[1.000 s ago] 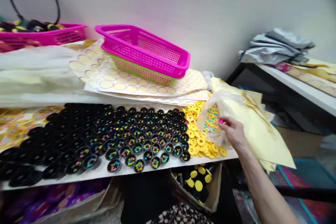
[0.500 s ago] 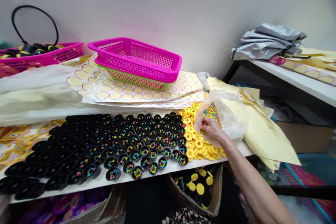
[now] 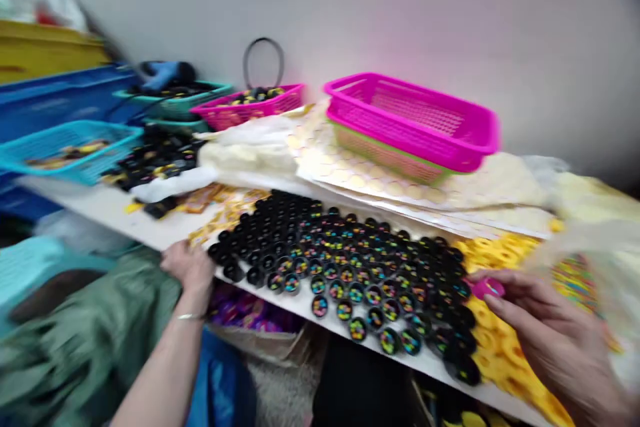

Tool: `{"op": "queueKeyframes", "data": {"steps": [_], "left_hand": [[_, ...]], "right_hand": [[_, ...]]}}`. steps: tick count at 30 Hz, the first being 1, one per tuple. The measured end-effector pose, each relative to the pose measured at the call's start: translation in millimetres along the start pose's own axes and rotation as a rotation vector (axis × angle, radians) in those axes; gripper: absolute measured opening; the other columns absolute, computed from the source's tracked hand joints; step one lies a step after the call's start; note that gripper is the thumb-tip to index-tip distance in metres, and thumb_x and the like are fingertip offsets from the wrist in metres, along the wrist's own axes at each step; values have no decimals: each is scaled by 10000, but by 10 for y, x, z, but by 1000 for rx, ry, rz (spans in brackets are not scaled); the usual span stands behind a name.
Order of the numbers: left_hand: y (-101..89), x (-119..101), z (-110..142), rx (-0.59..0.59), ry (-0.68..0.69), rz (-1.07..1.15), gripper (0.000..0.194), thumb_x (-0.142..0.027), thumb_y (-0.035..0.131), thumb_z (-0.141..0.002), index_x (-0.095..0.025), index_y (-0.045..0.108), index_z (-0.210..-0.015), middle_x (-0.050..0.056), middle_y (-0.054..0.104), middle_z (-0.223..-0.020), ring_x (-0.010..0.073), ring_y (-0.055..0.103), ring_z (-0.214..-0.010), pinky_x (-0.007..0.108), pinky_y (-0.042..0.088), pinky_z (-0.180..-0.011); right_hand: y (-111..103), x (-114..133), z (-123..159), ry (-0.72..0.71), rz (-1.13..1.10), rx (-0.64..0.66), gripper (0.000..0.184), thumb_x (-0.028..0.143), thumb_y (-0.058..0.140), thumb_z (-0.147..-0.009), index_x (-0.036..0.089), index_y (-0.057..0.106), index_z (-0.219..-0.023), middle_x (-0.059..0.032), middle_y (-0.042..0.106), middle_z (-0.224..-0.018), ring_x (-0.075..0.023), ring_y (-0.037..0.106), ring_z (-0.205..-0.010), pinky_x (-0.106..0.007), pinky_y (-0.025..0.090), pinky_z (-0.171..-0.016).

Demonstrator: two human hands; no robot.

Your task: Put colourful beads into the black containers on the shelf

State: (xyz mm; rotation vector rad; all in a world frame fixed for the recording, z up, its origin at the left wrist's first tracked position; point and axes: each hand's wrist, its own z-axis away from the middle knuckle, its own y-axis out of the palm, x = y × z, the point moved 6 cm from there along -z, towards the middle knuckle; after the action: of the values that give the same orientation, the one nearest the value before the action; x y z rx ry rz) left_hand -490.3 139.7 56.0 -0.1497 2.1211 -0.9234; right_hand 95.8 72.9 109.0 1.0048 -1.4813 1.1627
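Observation:
My right hand [image 3: 543,323] pinches a small pink scoop [image 3: 489,288] between thumb and fingers, over the right end of the black cups. Many small black cups [image 3: 345,273] stand in tight rows; those in the middle and right hold coloured beads, while the far-left ones look dark inside. Beneath and beside my right hand lie yellow rings [image 3: 500,250] in a heap. A clear plastic bag with multicoloured beads [image 3: 575,283] sits right of them. My left hand [image 3: 190,267] rests at the table's front edge, beside orange-yellow packets [image 3: 225,217]; blur hides its fingers.
A pink basket [image 3: 413,123] is stacked on a green one, on sheets of round stickers [image 3: 370,177]. Further left are a second pink basket [image 3: 247,107], a light-blue basket [image 3: 115,140] and blue crates [image 3: 55,103]. A box of purple items [image 3: 255,310] stands below the table.
My right hand has come out of the bead bag to the cups with the pink scoop. The view has swung left, and my left hand now shows at the table edge.

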Motion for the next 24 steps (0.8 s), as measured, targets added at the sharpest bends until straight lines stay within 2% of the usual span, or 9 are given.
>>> {"op": "queueKeyframes", "data": {"steps": [2, 4, 8, 11, 14, 17, 22, 24], "left_hand": [[-18, 390, -49, -58, -92, -62, 157, -285, 526, -786, -132, 552, -811, 49, 522, -778, 223, 525, -852, 422, 440, -828], [57, 585, -13, -96, -129, -83, 148, -272, 512, -728, -144, 549, -791, 79, 535, -815, 261, 512, -921, 442, 408, -885], [177, 621, 114, -107, -129, -71, 251, -333, 465, -722, -156, 556, -873, 108, 561, -953, 273, 496, -1009, 444, 367, -947], [148, 576, 155, -119, -102, -41, 272, -350, 457, -721, -158, 556, -886, 109, 569, -974, 274, 494, -1018, 443, 362, -948], [103, 550, 167, -148, -81, -5, 265, -346, 466, -713, -160, 559, -877, 106, 577, -974, 266, 503, -1007, 435, 371, -937], [98, 558, 173, -151, -105, 13, 262, -341, 484, -700, -162, 569, -871, 106, 580, -990, 259, 509, -999, 428, 381, -928], [105, 588, 172, -162, -129, 21, 259, -348, 498, -685, -172, 582, -855, 91, 589, -973, 249, 513, -982, 421, 395, -922], [104, 590, 169, -171, -115, 30, 264, -345, 504, -675, -169, 583, -856, 89, 587, -967, 254, 517, -982, 428, 397, -925]], "right_hand": [[427, 74, -112, -15, 24, 149, 280, 352, 729, -700, 240, 680, -953, -53, 700, -956, -191, 656, -838, -224, 546, -694], [879, 152, -240, -58, 103, 288, 262, 364, 713, -716, 244, 686, -948, -41, 705, -925, -187, 655, -806, -222, 542, -661], [1663, 308, -506, -252, 311, 498, 193, 308, 675, -770, 252, 685, -954, -7, 676, -875, -156, 619, -766, -252, 513, -714], [2093, 330, -657, -403, 388, 659, 140, 253, 596, -840, 237, 665, -962, -15, 646, -871, -159, 586, -799, -285, 486, -732], [2366, 285, -754, -526, 452, 739, 148, 220, 538, -875, 220, 643, -979, -41, 639, -915, -184, 562, -856, -331, 467, -755], [2534, 248, -805, -596, 486, 773, 164, 220, 512, -890, 219, 620, -1014, -53, 632, -928, -191, 550, -845, -355, 460, -750], [2616, 310, -899, -584, 485, 713, 159, 234, 524, -883, 228, 601, -1021, -33, 611, -832, -175, 532, -760, -329, 454, -670], [2630, 343, -899, -614, 520, 732, 135, 224, 510, -886, 229, 604, -983, -37, 611, -835, -181, 522, -771, -334, 445, -677]]}}
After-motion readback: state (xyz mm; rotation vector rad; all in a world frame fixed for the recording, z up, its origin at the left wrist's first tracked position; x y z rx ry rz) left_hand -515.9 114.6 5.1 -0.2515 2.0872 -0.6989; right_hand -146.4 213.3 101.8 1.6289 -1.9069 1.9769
